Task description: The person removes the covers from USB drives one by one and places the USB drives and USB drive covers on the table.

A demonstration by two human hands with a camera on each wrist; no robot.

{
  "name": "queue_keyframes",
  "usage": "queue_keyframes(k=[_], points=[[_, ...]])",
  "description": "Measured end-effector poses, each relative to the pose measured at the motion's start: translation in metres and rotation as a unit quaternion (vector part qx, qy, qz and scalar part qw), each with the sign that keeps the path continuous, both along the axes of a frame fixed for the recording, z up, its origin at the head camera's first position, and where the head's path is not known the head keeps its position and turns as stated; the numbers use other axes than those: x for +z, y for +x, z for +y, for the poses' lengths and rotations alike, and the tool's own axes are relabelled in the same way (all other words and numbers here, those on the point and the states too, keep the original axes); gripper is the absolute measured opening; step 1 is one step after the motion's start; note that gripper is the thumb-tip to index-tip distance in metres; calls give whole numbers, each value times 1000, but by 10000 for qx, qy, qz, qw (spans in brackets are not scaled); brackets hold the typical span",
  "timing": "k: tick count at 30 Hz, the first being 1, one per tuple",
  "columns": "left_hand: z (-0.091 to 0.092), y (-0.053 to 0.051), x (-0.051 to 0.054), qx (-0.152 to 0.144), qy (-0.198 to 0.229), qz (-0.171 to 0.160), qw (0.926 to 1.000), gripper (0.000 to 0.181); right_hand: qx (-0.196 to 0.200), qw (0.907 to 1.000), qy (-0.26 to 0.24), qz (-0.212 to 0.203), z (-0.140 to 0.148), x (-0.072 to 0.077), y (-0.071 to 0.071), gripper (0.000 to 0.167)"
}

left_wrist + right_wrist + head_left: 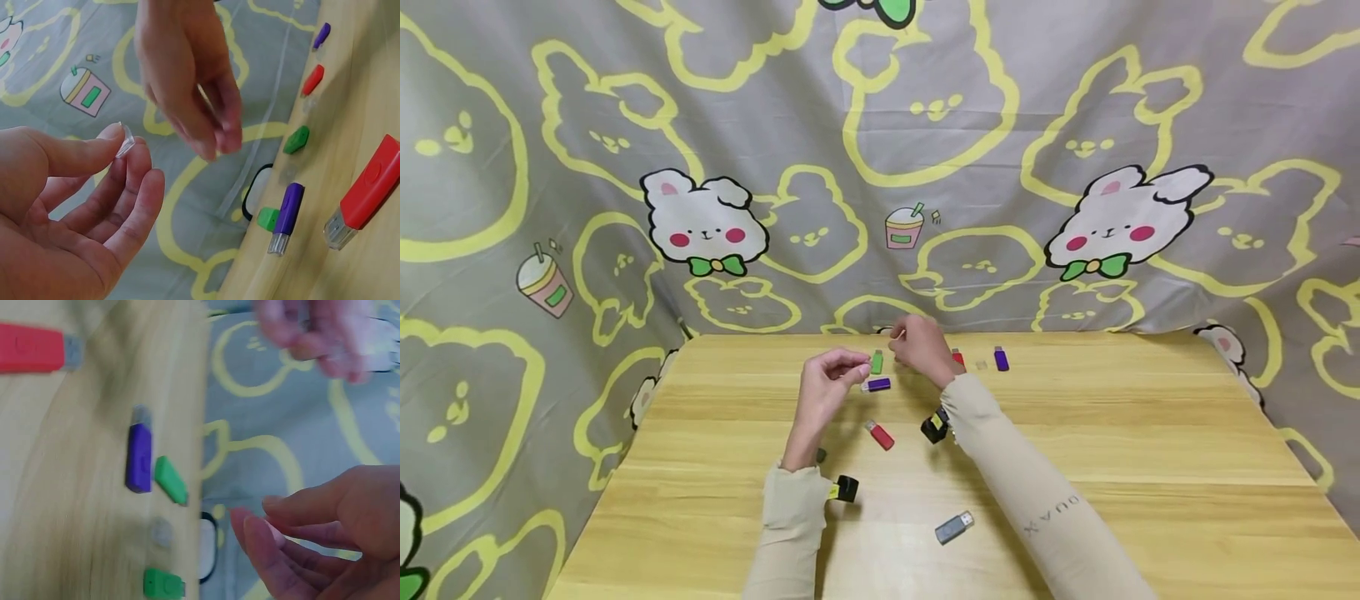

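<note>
My left hand (829,383) (75,200) pinches a small clear cap (125,141) between thumb and index finger. To its right, over the table's far edge, is my right hand (922,346) (319,531), its fingers loosely bent and nothing visible in them. Between and below the hands, a green USB stick (877,362) (170,480) lies beside a purple one (877,385) (289,209) with a clear end. A second green stick (296,140) (162,583) is near my right hand, hidden in the head view. A loose clear cap (161,531) rests between the green sticks.
Nearer on the wooden table (700,517) lie a red stick (880,436) and a grey stick (955,527). Right of my right hand are another red stick (958,358), a clear cap (981,364) and a purple stick (1002,358). A patterned curtain (820,208) hangs behind the far edge.
</note>
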State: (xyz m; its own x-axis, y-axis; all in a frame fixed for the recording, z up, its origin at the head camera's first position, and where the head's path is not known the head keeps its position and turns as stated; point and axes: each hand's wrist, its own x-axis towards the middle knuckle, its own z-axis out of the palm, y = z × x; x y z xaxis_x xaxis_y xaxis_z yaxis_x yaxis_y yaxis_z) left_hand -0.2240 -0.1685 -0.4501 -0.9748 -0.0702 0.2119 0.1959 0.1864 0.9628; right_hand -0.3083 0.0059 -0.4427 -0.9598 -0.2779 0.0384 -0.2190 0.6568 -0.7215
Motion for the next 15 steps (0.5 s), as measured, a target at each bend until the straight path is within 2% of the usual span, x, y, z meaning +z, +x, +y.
queue_keyframes(k=[3,6,8,12,15], points=[[0,-1,-3,45,-90,-47,9999,10,-54,9987,-509,-57,15,3,14,16],[-2,-2,-5,132,-144,-93,9998,10,-169,9932,-1151,-73,32,4,29,15],[-3,-3,-6,185,-171,-127,9996,10,-251,9898,-1403,44,42,3,38,14],[-5,-3,-7,221,-238,-298,9990,12,-352,9889,-1391,391,60,1,55,12],[-5,-3,-8,216,-354,-420,9983,13,-419,9879,-1405,501,70,-2,65,12]])
